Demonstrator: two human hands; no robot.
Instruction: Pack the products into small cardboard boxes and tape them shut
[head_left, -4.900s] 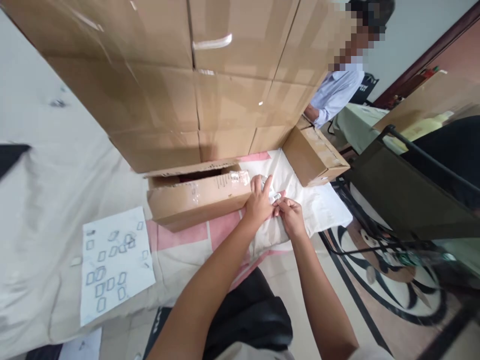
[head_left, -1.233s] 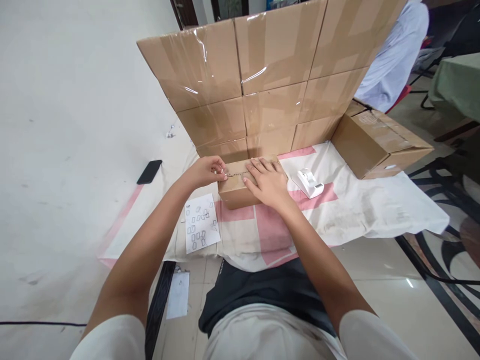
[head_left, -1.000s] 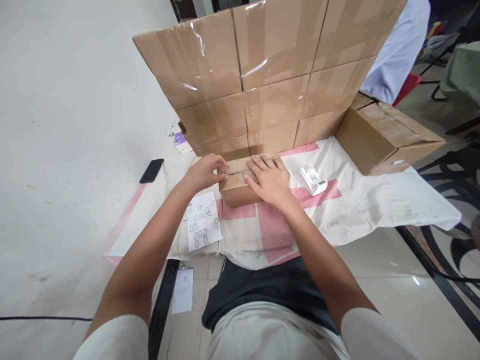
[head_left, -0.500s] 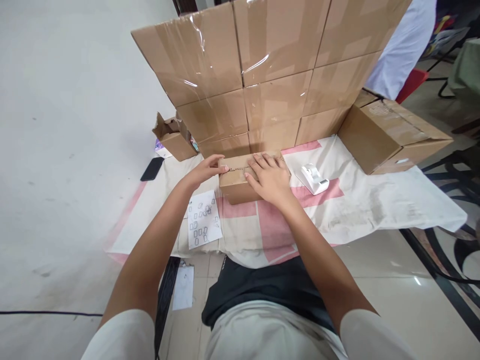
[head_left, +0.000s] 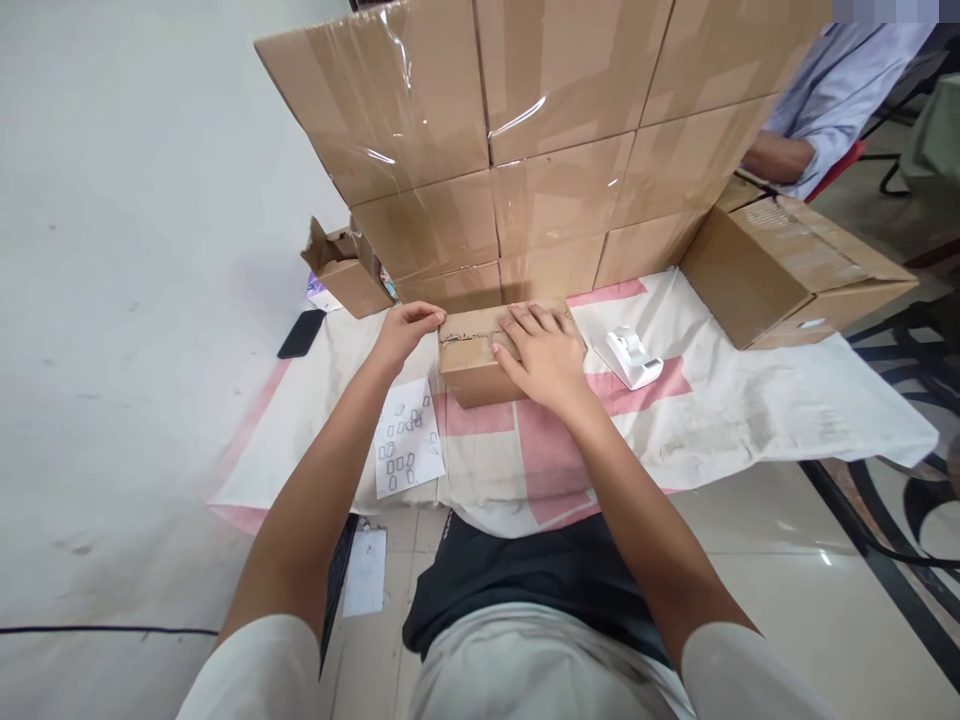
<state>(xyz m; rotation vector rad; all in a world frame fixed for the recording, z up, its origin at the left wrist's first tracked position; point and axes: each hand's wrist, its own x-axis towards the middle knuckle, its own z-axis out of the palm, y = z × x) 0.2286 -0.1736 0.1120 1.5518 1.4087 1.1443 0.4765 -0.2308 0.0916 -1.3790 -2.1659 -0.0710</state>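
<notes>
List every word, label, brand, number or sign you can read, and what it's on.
No text is readable.
Small box under the right hand: dark marks on top, illegible.
Far-right box: printed patch and pale label, too small.
Dark trousers: tiny pale lettering, too small.
Paper: hand-drawn rectangles, no legible words.

I can't read any lettering from here. Dark marks on the small box (head_left: pixel 480 381) and drawn shapes on the sheet of paper (head_left: pixel 409 440) spell nothing legible.

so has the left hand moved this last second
Yes: against the box under the right hand, the left hand has shifted from the top seam's left end toward the far left corner.
</notes>
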